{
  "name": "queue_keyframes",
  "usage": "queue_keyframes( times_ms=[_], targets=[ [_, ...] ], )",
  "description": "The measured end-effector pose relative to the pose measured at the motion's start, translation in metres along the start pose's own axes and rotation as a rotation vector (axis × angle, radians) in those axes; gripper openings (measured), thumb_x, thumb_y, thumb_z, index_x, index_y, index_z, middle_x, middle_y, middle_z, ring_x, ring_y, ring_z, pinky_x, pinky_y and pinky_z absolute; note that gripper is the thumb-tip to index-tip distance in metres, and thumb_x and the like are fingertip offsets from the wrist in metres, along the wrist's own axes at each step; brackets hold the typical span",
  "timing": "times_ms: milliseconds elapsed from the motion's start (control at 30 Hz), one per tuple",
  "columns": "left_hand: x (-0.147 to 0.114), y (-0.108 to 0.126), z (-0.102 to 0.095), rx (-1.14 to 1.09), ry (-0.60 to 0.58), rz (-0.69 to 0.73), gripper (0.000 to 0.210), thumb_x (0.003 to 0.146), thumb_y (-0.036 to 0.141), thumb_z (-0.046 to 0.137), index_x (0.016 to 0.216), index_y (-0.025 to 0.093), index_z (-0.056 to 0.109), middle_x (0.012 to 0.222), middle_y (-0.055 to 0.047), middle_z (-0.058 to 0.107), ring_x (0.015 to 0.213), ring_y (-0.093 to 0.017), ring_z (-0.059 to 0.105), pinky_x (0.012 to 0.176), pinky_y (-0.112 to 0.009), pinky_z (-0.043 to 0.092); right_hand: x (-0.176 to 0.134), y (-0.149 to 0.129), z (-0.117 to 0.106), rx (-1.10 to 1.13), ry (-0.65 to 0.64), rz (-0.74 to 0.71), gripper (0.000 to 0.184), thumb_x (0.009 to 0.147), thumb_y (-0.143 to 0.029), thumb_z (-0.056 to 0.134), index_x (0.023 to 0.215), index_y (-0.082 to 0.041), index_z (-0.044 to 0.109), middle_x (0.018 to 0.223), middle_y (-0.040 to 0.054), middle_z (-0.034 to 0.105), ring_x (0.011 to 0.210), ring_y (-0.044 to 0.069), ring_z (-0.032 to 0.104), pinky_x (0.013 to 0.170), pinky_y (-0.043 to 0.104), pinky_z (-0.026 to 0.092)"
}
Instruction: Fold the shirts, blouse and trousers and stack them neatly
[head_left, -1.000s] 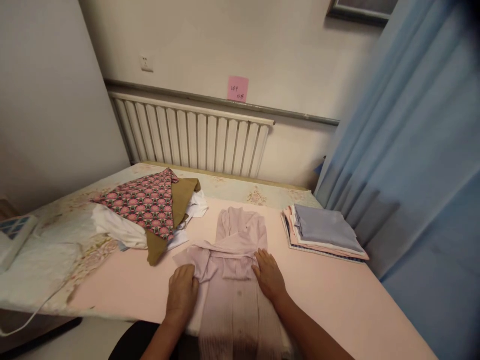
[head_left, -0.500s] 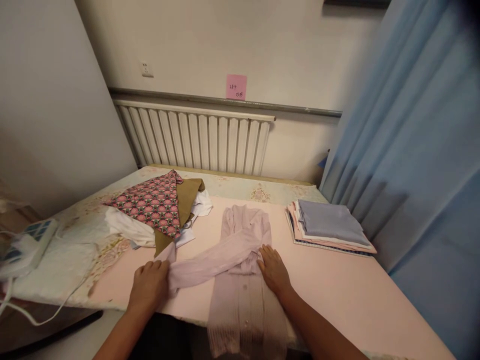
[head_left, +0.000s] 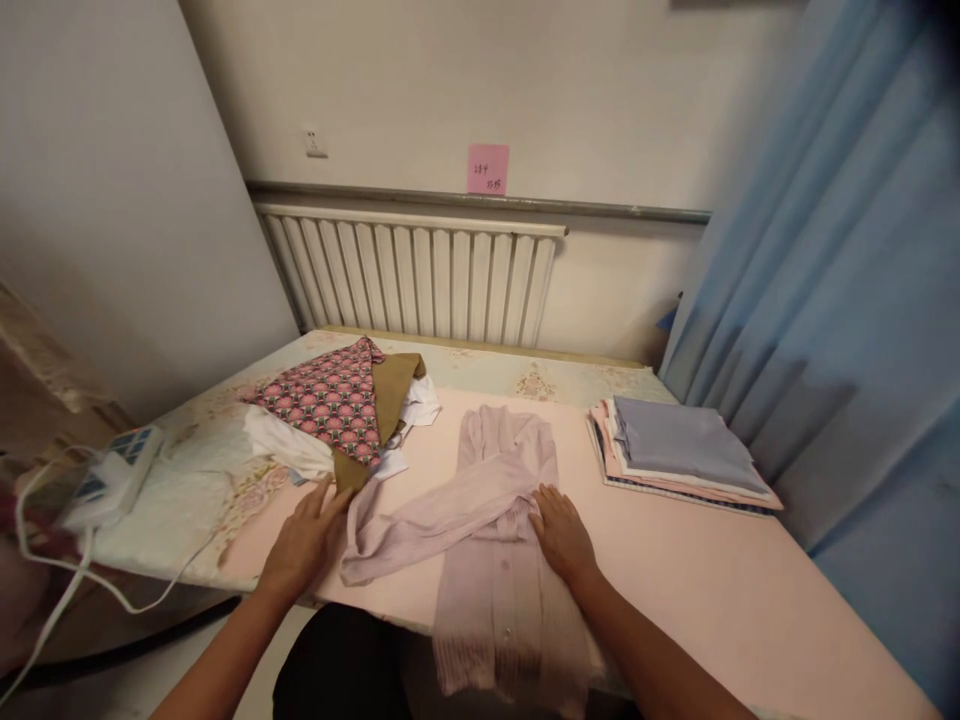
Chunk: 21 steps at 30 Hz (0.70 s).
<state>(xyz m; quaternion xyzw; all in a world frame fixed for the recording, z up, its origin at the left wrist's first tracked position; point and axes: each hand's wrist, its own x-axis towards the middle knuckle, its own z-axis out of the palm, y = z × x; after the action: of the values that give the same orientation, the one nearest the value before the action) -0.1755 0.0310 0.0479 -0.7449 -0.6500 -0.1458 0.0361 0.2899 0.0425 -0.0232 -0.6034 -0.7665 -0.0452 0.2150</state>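
A pale pink buttoned shirt [head_left: 499, 560] lies on the table, its lower end hanging over the front edge. One sleeve [head_left: 439, 520] stretches out to the left across the pink cover. Just left of the cuff, my left hand [head_left: 306, 540] is open with its fingers spread and holds nothing. My right hand [head_left: 562, 530] lies flat on the shirt's right edge, at the fold near the sleeve's upper end. Its fingers are stretched out.
A loose heap of clothes with a patterned red cloth [head_left: 334, 400] lies at back left. Folded clothes [head_left: 679, 440] are stacked at right. A power strip [head_left: 120, 475] with white cables stands at the left edge. A blue curtain [head_left: 817, 280] hangs at right.
My left hand has let go of the sleeve's cuff and opened, and the cuff now lies on the table. My right hand stays on the shirt. The view has shifted slightly.
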Motion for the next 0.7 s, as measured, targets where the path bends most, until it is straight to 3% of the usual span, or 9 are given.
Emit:
queue_keyframes(
  times_ms=[100, 200, 300, 400, 533, 600, 700],
  targets=[
    [0.003, 0.016, -0.008, 0.054, -0.005, 0.221, 0.067, 0.082, 0.002, 0.035, 0.142, 0.031, 0.041, 0.157, -0.008, 0.026, 0.141, -0.027, 0.028, 0.108, -0.045, 0.035, 0.000, 0.000, 0.001, 0.006, 0.004, -0.002, 0.043, 0.097, -0.032, 0.036, 0.133, -0.015, 0.052, 0.143, 0.0111, 0.048, 0.138, 0.025, 0.035, 0.114, 0.047, 0.024],
    [0.008, 0.027, -0.009, 0.053, -0.030, 0.313, 0.065, 0.083, 0.000, 0.037, 0.139, 0.031, 0.045, 0.157, -0.007, 0.026, 0.142, -0.025, 0.026, 0.109, -0.044, 0.034, 0.001, 0.001, 0.001, 0.014, 0.012, 0.000, 0.043, 0.097, -0.032, 0.035, 0.133, -0.014, 0.052, 0.143, 0.0115, 0.048, 0.138, 0.024, 0.035, 0.114, 0.046, 0.024],
    [0.012, 0.029, -0.004, 0.038, -0.130, 0.382, 0.041, 0.086, 0.009, 0.044, 0.114, 0.029, 0.065, 0.151, -0.005, 0.038, 0.141, -0.025, 0.028, 0.108, -0.044, 0.034, 0.001, 0.001, 0.002, 0.019, 0.006, 0.008, 0.043, 0.097, -0.032, 0.035, 0.133, -0.015, 0.052, 0.143, 0.0110, 0.048, 0.138, 0.024, 0.035, 0.114, 0.046, 0.024],
    [0.012, 0.025, -0.001, 0.025, -0.210, 0.374, 0.031, 0.086, 0.012, 0.046, 0.102, 0.027, 0.069, 0.138, -0.006, 0.053, 0.137, -0.025, 0.034, 0.105, -0.043, 0.036, 0.001, 0.001, 0.002, 0.015, 0.000, 0.010, 0.043, 0.097, -0.032, 0.035, 0.133, -0.014, 0.052, 0.143, 0.0109, 0.048, 0.138, 0.024, 0.034, 0.114, 0.046, 0.023],
    [0.010, 0.025, -0.002, -0.029, -0.250, 0.236, 0.044, 0.087, 0.010, 0.038, 0.123, 0.027, 0.058, 0.140, -0.008, 0.051, 0.125, -0.022, 0.050, 0.100, -0.039, 0.039, 0.001, 0.000, 0.001, 0.017, 0.002, 0.010, 0.043, 0.097, -0.032, 0.035, 0.133, -0.014, 0.052, 0.143, 0.0112, 0.048, 0.138, 0.023, 0.034, 0.114, 0.045, 0.023],
    [0.010, 0.028, -0.004, -0.050, -0.241, 0.050, 0.044, 0.088, 0.014, 0.036, 0.127, 0.025, 0.053, 0.137, -0.010, 0.053, 0.116, -0.022, 0.056, 0.096, -0.038, 0.041, 0.001, 0.000, 0.000, 0.020, 0.003, 0.013, 0.043, 0.097, -0.032, 0.036, 0.133, -0.015, 0.052, 0.143, 0.0115, 0.048, 0.138, 0.023, 0.035, 0.114, 0.045, 0.024],
    [0.014, 0.033, -0.007, -0.090, -0.197, -0.312, 0.038, 0.089, 0.029, 0.035, 0.115, 0.015, 0.058, 0.118, -0.018, 0.063, 0.111, -0.029, 0.058, 0.090, -0.040, 0.042, 0.001, -0.002, -0.002, 0.025, 0.009, 0.018, 0.042, 0.096, -0.031, 0.037, 0.132, -0.015, 0.053, 0.142, 0.0119, 0.048, 0.137, 0.023, 0.036, 0.113, 0.046, 0.024]
  ],
)
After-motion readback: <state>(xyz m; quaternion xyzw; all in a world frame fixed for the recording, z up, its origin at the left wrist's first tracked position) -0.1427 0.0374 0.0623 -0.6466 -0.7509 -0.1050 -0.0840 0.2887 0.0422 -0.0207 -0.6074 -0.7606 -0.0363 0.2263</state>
